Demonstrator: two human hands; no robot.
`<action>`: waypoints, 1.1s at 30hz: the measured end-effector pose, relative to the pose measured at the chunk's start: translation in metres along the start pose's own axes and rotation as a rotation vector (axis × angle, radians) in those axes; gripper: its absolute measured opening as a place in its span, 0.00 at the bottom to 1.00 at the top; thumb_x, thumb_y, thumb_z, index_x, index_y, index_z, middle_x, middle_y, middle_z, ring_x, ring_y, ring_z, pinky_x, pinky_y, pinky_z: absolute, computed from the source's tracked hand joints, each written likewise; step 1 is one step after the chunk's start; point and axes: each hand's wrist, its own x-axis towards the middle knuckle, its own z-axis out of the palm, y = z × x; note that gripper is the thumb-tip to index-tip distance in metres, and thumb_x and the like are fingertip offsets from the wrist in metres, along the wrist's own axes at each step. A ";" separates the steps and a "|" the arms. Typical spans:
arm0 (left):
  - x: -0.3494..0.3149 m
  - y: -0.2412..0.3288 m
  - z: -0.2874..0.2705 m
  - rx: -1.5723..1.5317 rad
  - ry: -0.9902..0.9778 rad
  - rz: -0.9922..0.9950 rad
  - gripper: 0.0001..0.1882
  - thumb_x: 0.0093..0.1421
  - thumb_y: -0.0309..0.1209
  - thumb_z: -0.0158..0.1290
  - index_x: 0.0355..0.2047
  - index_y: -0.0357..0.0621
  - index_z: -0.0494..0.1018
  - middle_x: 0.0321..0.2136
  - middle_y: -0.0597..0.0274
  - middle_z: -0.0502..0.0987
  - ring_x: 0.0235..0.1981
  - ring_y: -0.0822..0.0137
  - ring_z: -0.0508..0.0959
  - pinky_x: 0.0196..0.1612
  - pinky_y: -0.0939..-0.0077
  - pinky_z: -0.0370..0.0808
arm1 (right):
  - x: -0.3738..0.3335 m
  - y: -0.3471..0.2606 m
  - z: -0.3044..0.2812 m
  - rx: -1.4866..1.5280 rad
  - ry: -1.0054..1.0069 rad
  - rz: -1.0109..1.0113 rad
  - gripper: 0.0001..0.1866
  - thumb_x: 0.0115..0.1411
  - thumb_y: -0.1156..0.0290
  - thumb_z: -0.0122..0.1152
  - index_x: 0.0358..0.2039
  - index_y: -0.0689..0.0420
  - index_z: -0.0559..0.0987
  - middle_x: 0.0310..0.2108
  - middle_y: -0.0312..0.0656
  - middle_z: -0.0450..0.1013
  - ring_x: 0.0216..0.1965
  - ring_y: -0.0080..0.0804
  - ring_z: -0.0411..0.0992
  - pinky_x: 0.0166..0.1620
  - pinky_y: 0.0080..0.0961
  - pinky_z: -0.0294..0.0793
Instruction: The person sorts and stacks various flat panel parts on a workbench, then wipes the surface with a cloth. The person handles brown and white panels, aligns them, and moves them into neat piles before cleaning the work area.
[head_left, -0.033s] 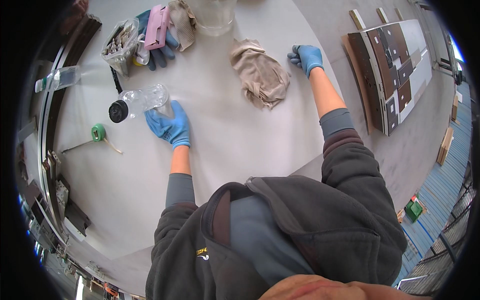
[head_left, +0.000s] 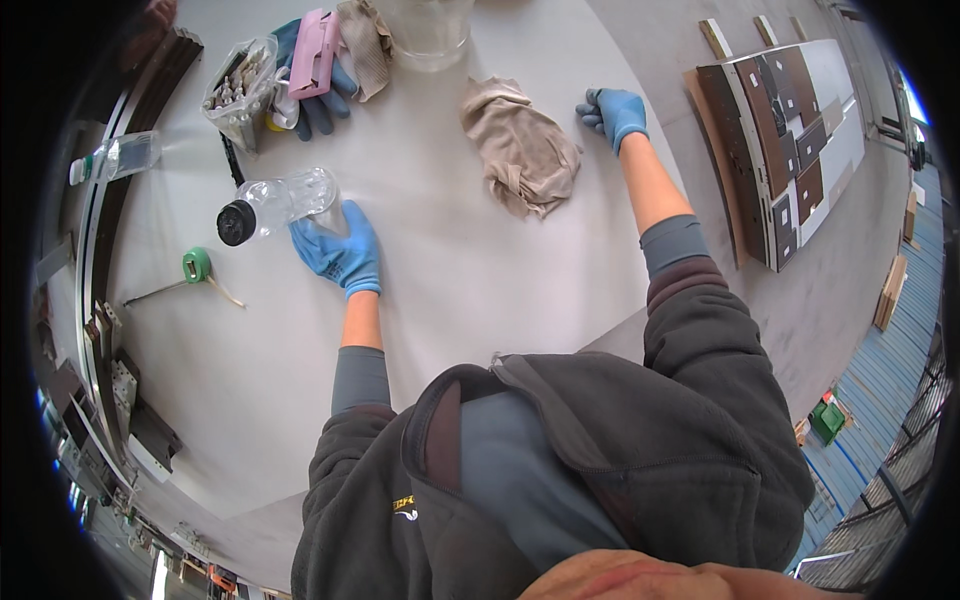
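Note:
A clear plastic bottle with a black cap (head_left: 283, 200) lies tilted on the pale table, its cap toward the left. Close against its near side is my left hand (head_left: 342, 250) in a blue glove, thumb apart from the slightly bent fingers; whether it touches the bottle I cannot tell. My right hand (head_left: 614, 115), gloved in the same blue, rests near the table's right edge with its fingers curled in. The curled fingers hide whatever may be inside them. Left of that hand lies a crumpled beige cloth (head_left: 525, 150), apart from it.
At the far left stand a clear tub of small parts (head_left: 242, 90), a pink case (head_left: 314, 52) on blue gloves, and a clear container (head_left: 430, 35). A green tape measure (head_left: 197, 264) and another bottle (head_left: 130, 155) lie left. Stacked brown and white panels (head_left: 790, 130) stand right.

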 end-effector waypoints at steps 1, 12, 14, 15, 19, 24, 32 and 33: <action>-0.001 0.000 -0.001 -0.031 -0.009 -0.007 0.40 0.58 0.46 0.65 0.62 0.30 0.68 0.62 0.38 0.74 0.65 0.39 0.71 0.70 0.49 0.65 | 0.001 0.001 0.000 0.014 0.013 0.011 0.11 0.69 0.67 0.59 0.36 0.60 0.84 0.33 0.43 0.87 0.20 0.23 0.78 0.23 0.22 0.73; 0.000 0.003 -0.003 -0.038 -0.034 -0.046 0.40 0.58 0.43 0.65 0.63 0.30 0.67 0.65 0.35 0.71 0.67 0.37 0.69 0.71 0.45 0.63 | 0.001 -0.003 -0.002 0.137 0.012 0.024 0.11 0.70 0.66 0.61 0.38 0.62 0.83 0.34 0.46 0.86 0.17 0.22 0.74 0.19 0.21 0.68; 0.000 0.003 -0.004 -0.044 -0.029 -0.025 0.40 0.58 0.43 0.65 0.63 0.30 0.66 0.64 0.35 0.71 0.67 0.37 0.69 0.71 0.45 0.63 | -0.004 0.000 -0.004 0.135 0.018 0.002 0.11 0.70 0.65 0.64 0.40 0.61 0.83 0.35 0.46 0.87 0.21 0.23 0.78 0.22 0.20 0.70; 0.000 0.002 -0.004 -0.040 -0.022 -0.014 0.40 0.58 0.43 0.65 0.63 0.30 0.66 0.64 0.35 0.71 0.67 0.37 0.69 0.71 0.45 0.63 | -0.007 0.003 -0.006 0.186 0.032 -0.055 0.11 0.70 0.66 0.64 0.41 0.61 0.83 0.36 0.46 0.87 0.22 0.23 0.79 0.23 0.20 0.71; 0.000 0.002 -0.003 -0.017 -0.009 -0.026 0.39 0.58 0.43 0.65 0.63 0.31 0.67 0.63 0.36 0.72 0.66 0.38 0.70 0.71 0.46 0.64 | -0.007 0.014 -0.030 0.347 0.171 -0.387 0.07 0.68 0.73 0.64 0.45 0.60 0.81 0.42 0.45 0.86 0.31 0.25 0.83 0.30 0.18 0.75; 0.001 0.002 -0.003 -0.038 -0.001 0.016 0.37 0.59 0.45 0.64 0.62 0.30 0.69 0.61 0.38 0.75 0.64 0.41 0.73 0.69 0.50 0.66 | 0.025 0.010 -0.110 0.292 0.357 -0.531 0.16 0.71 0.61 0.65 0.50 0.60 0.80 0.51 0.45 0.85 0.37 0.28 0.85 0.35 0.20 0.78; 0.004 0.006 -0.005 -0.058 -0.012 -0.011 0.36 0.59 0.44 0.64 0.61 0.31 0.71 0.60 0.40 0.76 0.63 0.42 0.73 0.69 0.52 0.67 | 0.020 0.001 -0.123 -0.354 0.602 -0.744 0.32 0.70 0.43 0.58 0.45 0.65 0.86 0.49 0.56 0.83 0.46 0.54 0.81 0.48 0.45 0.80; 0.004 0.006 -0.006 -0.031 -0.021 -0.011 0.35 0.59 0.43 0.64 0.61 0.32 0.72 0.59 0.40 0.76 0.63 0.42 0.74 0.69 0.52 0.67 | -0.001 0.012 -0.094 -0.392 0.728 -1.101 0.25 0.70 0.50 0.63 0.45 0.65 0.86 0.48 0.58 0.83 0.45 0.58 0.80 0.49 0.48 0.80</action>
